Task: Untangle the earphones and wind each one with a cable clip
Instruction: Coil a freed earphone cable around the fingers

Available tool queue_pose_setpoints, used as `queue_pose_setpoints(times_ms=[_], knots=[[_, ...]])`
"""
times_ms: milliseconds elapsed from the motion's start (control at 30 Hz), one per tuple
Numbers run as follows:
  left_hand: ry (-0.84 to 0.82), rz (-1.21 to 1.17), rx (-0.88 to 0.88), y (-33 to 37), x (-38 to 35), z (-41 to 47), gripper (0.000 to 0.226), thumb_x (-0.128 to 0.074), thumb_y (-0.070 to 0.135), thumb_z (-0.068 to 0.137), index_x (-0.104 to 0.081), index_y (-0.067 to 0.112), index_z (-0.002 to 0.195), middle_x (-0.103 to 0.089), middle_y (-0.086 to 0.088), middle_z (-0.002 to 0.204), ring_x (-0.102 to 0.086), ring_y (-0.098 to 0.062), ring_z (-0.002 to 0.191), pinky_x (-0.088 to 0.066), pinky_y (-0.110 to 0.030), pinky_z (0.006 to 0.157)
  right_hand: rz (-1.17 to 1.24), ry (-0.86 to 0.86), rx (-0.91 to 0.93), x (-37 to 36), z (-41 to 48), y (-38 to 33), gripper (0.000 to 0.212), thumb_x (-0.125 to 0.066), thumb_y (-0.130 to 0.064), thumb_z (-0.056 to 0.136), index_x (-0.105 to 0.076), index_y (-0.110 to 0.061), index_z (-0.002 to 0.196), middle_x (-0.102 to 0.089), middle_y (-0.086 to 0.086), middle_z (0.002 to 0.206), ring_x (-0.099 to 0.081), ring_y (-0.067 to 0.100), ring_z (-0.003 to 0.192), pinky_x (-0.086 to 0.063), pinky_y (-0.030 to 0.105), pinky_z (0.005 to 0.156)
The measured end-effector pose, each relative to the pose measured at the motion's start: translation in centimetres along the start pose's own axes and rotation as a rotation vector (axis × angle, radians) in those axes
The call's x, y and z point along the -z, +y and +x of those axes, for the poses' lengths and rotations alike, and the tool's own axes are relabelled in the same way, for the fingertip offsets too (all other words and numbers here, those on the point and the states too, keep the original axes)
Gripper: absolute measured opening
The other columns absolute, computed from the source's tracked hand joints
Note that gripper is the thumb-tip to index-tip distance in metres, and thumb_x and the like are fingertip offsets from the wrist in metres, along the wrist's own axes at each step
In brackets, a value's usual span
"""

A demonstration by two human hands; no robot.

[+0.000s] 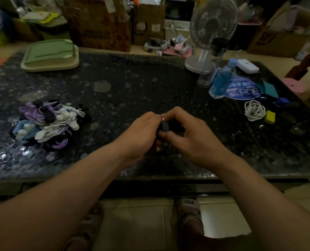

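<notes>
Head; left grip point(139, 134), right grip point(192, 136) both pinch black clip point(164, 126); near table point(132, 84) edge

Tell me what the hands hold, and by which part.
Both the left hand and right hand pinch one small dark object between them; whether clip or earphone, and which part, cannot be told.

Left hand point(141, 135), right hand point(193, 137), fingers point(175, 113) curled, meeting

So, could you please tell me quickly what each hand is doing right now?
Left hand: fingers curled on a small dark object.
Right hand: pinches the same object.
</notes>
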State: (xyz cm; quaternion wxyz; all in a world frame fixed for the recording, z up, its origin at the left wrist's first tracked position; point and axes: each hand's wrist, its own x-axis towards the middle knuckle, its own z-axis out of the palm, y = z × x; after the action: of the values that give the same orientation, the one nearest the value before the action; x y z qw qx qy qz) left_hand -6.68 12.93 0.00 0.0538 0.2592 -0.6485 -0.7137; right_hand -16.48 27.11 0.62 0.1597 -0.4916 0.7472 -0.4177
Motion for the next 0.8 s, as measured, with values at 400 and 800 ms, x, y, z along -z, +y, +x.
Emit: queue_pose_setpoints(times_ms=[400, 800], knots=[[-0.342, -0.260, 0.093, 0.6, 2.0, -0.3, 0.027, -0.049, 0.026, 0.107, -0.061, 0.005, 0.119, -0.058, -0.006, 0.083, -0.053, -0.014, 0.069, -0.053, -0.030, 0.064, 0.180, -0.026, -0.097, 1.1, 0.5, 0.3, 0.015, -0.072, -0.023, 0.097, -0.059, -0.015, 0.100, -0.066, 0.011, 0.088, -0.063, 0.031, 0.078, -0.055, 0.052, 0.074], [-0.416, -0.304, 0.031, 0.4, 2.6, -0.3, 0.020, -0.056, 0.018, 0.103, -0.052, 0.008, 0.120, -0.061, -0.006, 0.089, -0.049, -0.010, 0.067, -0.049, -0.025, 0.060, 0.324, 0.001, -0.157, 1.3, 0.2, -1.1, 0.027, -0.076, -0.026, 0.082, -0.050, -0.017, 0.079, -0.060, 0.036, 0.098, -0.059, 0.028, 0.084, -0.054, 0.063, 0.082]])
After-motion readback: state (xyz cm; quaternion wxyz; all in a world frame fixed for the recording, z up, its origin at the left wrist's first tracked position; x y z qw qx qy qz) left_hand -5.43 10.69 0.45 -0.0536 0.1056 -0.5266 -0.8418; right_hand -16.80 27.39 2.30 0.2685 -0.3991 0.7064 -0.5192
